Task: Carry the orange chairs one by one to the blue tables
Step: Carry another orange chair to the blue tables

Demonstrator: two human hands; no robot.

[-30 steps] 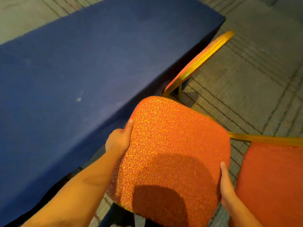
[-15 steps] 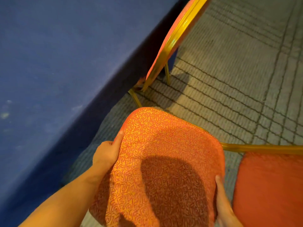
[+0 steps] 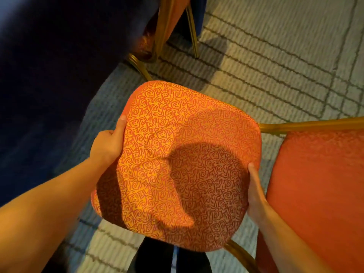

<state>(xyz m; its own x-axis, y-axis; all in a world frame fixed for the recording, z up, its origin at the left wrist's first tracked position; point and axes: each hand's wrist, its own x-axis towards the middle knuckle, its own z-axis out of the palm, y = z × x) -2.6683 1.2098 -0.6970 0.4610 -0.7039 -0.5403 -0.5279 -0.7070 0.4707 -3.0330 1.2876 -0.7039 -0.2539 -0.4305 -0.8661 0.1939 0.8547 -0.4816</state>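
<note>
Tilted further down than half a second ago, with the table slid to the upper left and only its dark blue drape showing. Nearest, gripping the chair by its seat edges: left hand curled round the left edge, thumb on top; right hand clasping the right edge, thumb along the rim. Padded orange with red squiggles, gold frame, plain orange back at right. Over the carpet, just beside the table. Farther up, a second chair against the drape, now cut off by the top edge.
</note>
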